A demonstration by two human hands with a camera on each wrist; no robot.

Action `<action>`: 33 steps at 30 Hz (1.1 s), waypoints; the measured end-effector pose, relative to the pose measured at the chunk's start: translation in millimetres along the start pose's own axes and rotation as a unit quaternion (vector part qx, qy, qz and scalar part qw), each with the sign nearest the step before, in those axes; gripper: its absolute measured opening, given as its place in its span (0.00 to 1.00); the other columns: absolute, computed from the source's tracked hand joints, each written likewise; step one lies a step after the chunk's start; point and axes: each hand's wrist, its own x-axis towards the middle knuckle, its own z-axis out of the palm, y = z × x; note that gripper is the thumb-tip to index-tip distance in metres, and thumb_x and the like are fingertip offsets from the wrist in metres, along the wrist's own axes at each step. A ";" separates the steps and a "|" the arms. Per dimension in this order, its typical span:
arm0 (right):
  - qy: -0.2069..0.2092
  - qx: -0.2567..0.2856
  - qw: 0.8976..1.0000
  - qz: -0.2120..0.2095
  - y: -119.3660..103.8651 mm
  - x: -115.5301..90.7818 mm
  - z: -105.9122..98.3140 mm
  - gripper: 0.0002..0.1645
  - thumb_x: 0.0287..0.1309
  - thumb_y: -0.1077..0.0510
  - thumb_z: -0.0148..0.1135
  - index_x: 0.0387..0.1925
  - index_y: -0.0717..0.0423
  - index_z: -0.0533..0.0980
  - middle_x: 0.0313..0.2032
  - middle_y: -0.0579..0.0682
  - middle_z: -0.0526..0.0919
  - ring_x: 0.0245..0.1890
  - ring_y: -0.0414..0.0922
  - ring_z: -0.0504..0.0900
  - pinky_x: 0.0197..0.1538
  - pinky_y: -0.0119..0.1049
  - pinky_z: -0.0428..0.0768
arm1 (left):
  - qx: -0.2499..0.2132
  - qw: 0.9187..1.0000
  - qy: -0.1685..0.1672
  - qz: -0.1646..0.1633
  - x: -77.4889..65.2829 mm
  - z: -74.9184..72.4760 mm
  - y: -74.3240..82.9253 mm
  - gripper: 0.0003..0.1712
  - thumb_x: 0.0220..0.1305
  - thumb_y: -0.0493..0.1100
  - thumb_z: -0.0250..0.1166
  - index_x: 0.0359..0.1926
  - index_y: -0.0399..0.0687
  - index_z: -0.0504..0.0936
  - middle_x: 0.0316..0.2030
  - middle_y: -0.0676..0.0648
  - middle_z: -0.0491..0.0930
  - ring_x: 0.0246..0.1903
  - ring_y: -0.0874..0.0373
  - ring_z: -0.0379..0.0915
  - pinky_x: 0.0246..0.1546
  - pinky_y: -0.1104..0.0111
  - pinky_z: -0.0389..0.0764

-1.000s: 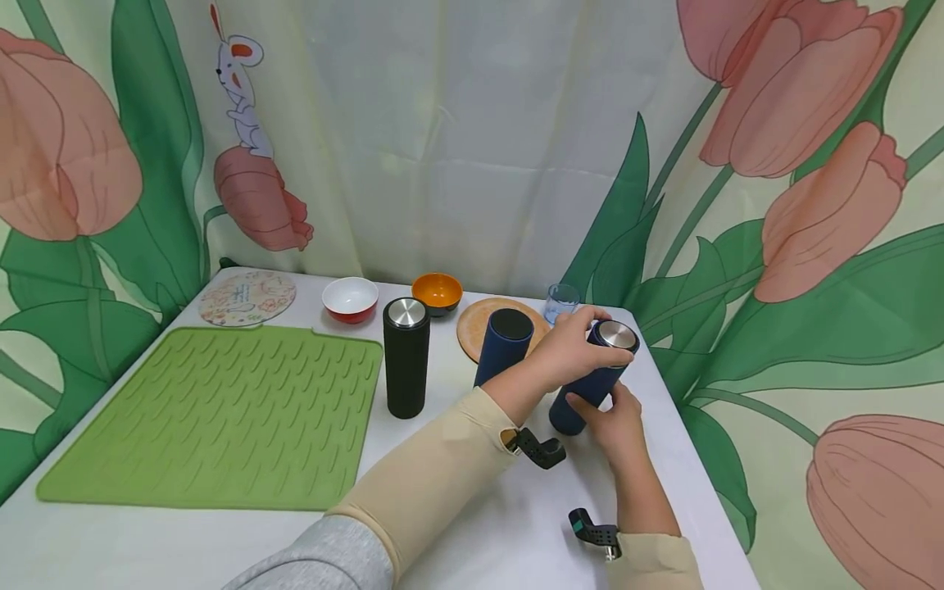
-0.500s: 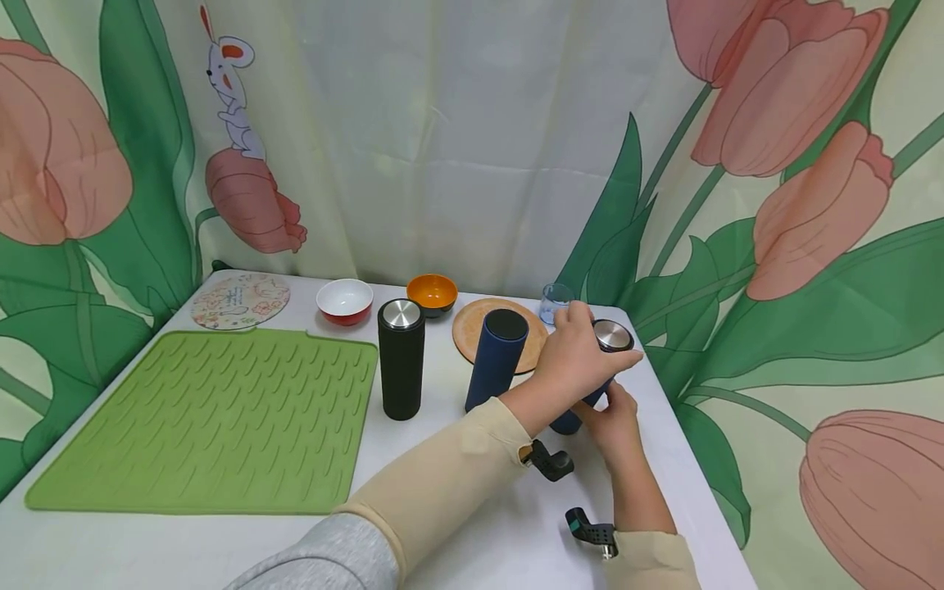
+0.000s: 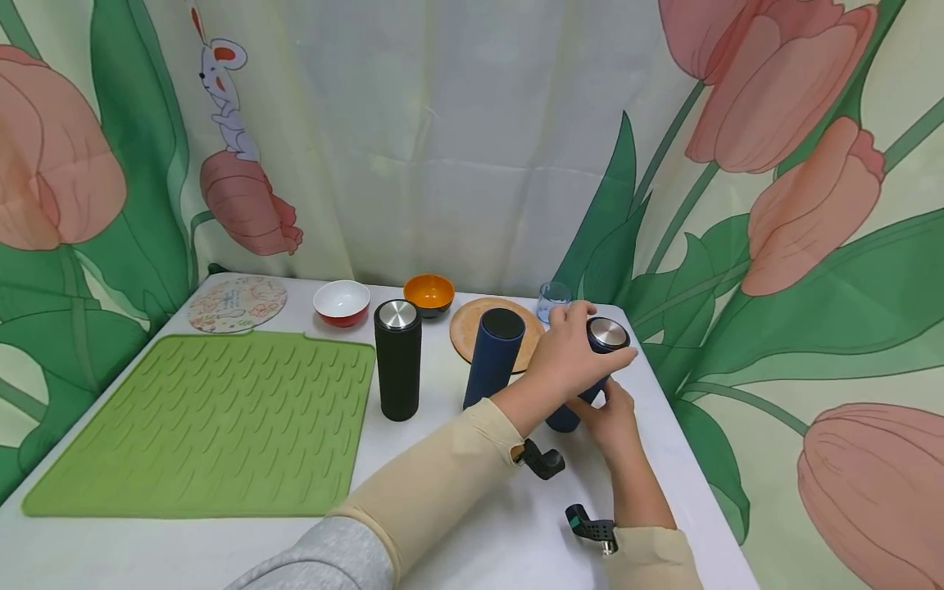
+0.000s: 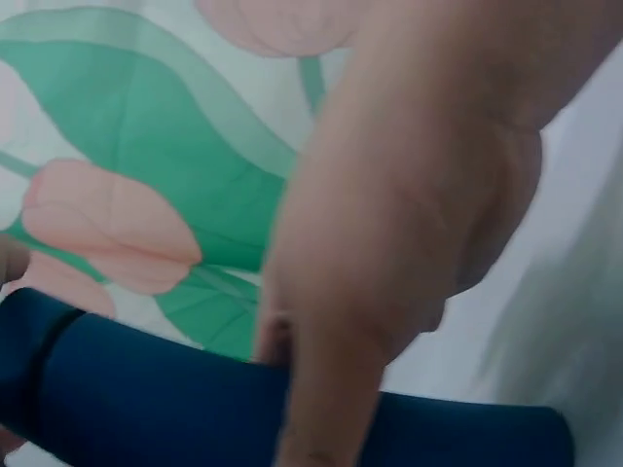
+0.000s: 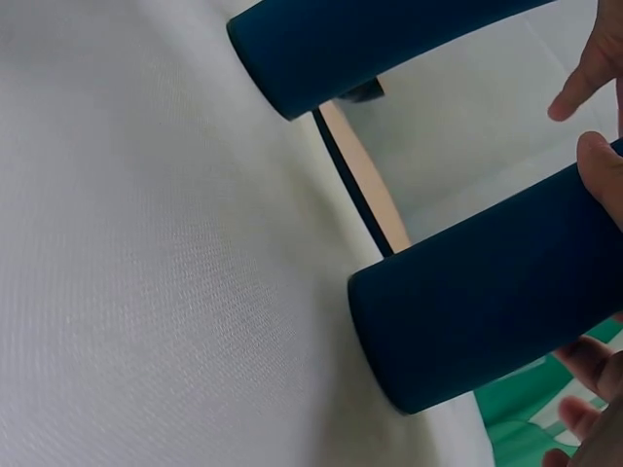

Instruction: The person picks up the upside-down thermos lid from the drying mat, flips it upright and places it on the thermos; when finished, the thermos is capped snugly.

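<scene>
A dark blue vacuum flask (image 3: pixel 564 419) with a shiny steel-topped lid (image 3: pixel 608 333) stands on the table's right side, tilted in the head view. My left hand (image 3: pixel 564 354) holds it near the top, fingers behind and thumb stretched across its front just under the lid. Lower down, my right hand (image 3: pixel 614 422) grips the flask's body; the left wrist view shows its finger laid over the blue flask (image 4: pixel 175 389). In the right wrist view, the flask's base (image 5: pixel 428 311) is at the white tabletop. Part of the flask is hidden by both hands.
Left of the hands stand a second blue flask (image 3: pixel 494 360) and a black flask (image 3: pixel 398 360). Behind are a wooden board (image 3: pixel 466 324), a glass (image 3: pixel 551 297), an orange bowl (image 3: pixel 429 291) and a white-and-red bowl (image 3: pixel 342 303). A green mat (image 3: pixel 214 426) and floral round mat (image 3: pixel 238 303) lie left.
My left hand has shifted from gripping over the lid to lower beside it, turning so more of the lid shows. My right hand has stayed on the flask. The camera view has drifted slightly.
</scene>
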 end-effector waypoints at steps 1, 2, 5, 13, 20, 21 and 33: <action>0.000 0.004 1.000 -0.002 0.0 0.0 0.2 0.43 0.68 0.44 0.71 0.78 0.49 0.66 0.80 0.60 0.64 0.84 0.62 0.52 0.80 0.69 0.56 | 0.000 1.000 0.014 -0.005 -0.3 2.1 -0.3 0.46 0.57 0.74 0.72 0.69 0.62 0.67 0.61 0.48 0.70 0.37 0.58 0.77 0.32 0.69 0.78; 0.001 0.010 1.000 -0.004 0.0 -0.1 0.3 0.42 0.68 0.45 0.71 0.77 0.49 0.67 0.80 0.60 0.65 0.84 0.61 0.52 0.80 0.69 0.57 | 0.001 1.000 0.026 -0.007 -0.3 4.3 -1.1 0.47 0.55 0.76 0.73 0.67 0.60 0.67 0.59 0.49 0.71 0.36 0.58 0.76 0.30 0.69 0.78; 0.002 0.020 1.000 -0.009 -0.2 -2.3 0.6 0.40 0.69 0.48 0.70 0.77 0.49 0.67 0.79 0.60 0.66 0.84 0.61 0.55 0.79 0.67 0.60 | 0.009 0.999 0.041 0.000 -1.0 7.8 -3.0 0.48 0.55 0.78 0.72 0.64 0.56 0.67 0.57 0.49 0.72 0.34 0.58 0.75 0.28 0.70 0.76; 0.012 0.013 1.000 -0.018 -1.0 -0.6 2.0 0.39 0.68 0.45 0.71 0.75 0.51 0.69 0.78 0.61 0.67 0.84 0.62 0.56 0.80 0.68 0.58 | 0.003 0.999 -0.015 0.049 0.6 -3.4 -9.4 0.38 0.68 0.72 0.64 0.71 0.62 0.71 0.65 0.46 0.71 0.43 0.56 0.78 0.36 0.67 0.79; -0.001 0.006 1.000 -0.010 3.7 1.6 3.2 0.43 0.69 0.45 0.70 0.79 0.51 0.65 0.80 0.62 0.64 0.84 0.62 0.54 0.80 0.69 0.56 | 0.012 0.999 0.004 0.031 -3.3 3.2 -11.6 0.44 0.63 0.75 0.66 0.74 0.65 0.70 0.64 0.48 0.72 0.43 0.56 0.78 0.36 0.67 0.80; 0.000 0.007 1.000 -0.011 4.8 1.7 3.8 0.42 0.69 0.47 0.70 0.78 0.50 0.65 0.79 0.61 0.65 0.83 0.62 0.56 0.80 0.68 0.57 | 0.019 0.999 0.013 0.022 -4.1 6.7 -10.6 0.48 0.60 0.78 0.68 0.74 0.63 0.69 0.63 0.49 0.72 0.42 0.56 0.78 0.34 0.68 0.79; 0.002 -0.007 1.000 -0.018 3.3 1.2 2.2 0.41 0.70 0.49 0.69 0.79 0.49 0.65 0.79 0.62 0.64 0.85 0.65 0.45 0.80 0.73 0.50 | 0.061 0.997 0.023 0.041 -3.3 8.3 -12.0 0.42 0.63 0.73 0.69 0.71 0.62 0.70 0.60 0.48 0.75 0.42 0.55 0.79 0.33 0.69 0.77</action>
